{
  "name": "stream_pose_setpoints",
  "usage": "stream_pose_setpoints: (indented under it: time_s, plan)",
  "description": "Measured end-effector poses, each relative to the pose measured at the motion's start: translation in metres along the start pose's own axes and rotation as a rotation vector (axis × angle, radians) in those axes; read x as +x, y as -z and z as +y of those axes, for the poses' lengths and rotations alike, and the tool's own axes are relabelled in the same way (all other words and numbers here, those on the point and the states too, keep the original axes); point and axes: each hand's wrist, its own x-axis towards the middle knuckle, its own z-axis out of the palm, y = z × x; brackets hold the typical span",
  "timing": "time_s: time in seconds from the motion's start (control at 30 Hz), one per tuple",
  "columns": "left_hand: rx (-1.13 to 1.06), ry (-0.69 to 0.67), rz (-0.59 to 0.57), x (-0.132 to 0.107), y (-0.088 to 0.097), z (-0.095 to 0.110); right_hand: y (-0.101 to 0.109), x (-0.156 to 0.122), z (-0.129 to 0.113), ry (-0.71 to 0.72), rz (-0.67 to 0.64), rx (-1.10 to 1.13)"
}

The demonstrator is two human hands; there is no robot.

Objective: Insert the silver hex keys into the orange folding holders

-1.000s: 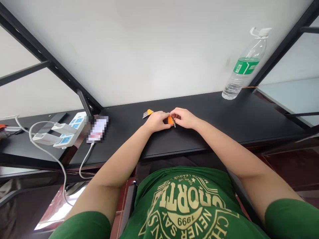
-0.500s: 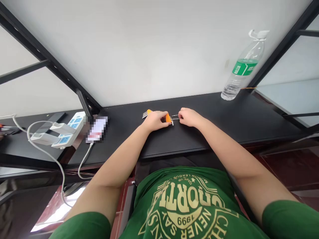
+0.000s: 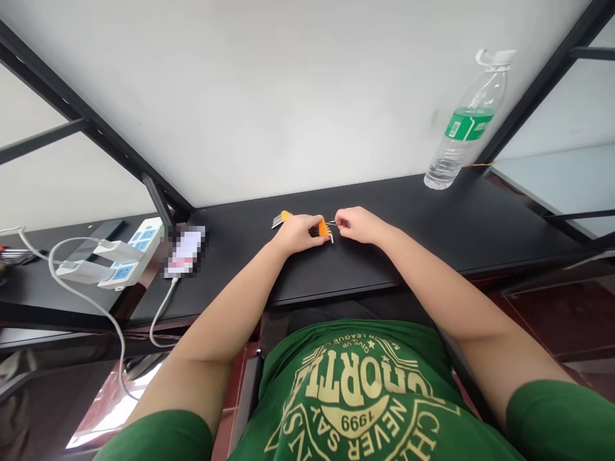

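Note:
My left hand [image 3: 298, 233] is closed around an orange hex key holder [image 3: 323, 227], low over the black desk. Straight metal key ends stick out past the holder on its left, and short bent ends show on its right. Close by on the right, my right hand [image 3: 353, 224] pinches a thin hex key [image 3: 332, 223] that runs into the right end of the holder. My palm and fingers hide the middle of the holder.
A large clear water bottle [image 3: 459, 131] with a green label stands at the back right of the desk [image 3: 346, 272]. To the left are a charging phone [image 3: 186, 251], a white power strip [image 3: 137, 250] with plugged chargers, and loose white cables. Black metal frames rise at both sides.
My right hand has moved left, closer to the holder, and less of the hex key shows between the two hands. My left hand stays nearly where it was.

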Motion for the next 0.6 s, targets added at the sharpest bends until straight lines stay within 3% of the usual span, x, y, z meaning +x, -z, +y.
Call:
stream_pose_setpoints:
  time_s: [0.2,0.6]
  plan:
    - [-0.003,-0.003,-0.005,-0.0004,0.0003,0.0005,-0.004,0.0027,0.0045,0.143,0.069,0.01]
    - [0.006,0.013,-0.012,-0.0015,0.0011,0.0009,-0.0023,-0.0011,0.0076,0.179,0.106,-0.008]
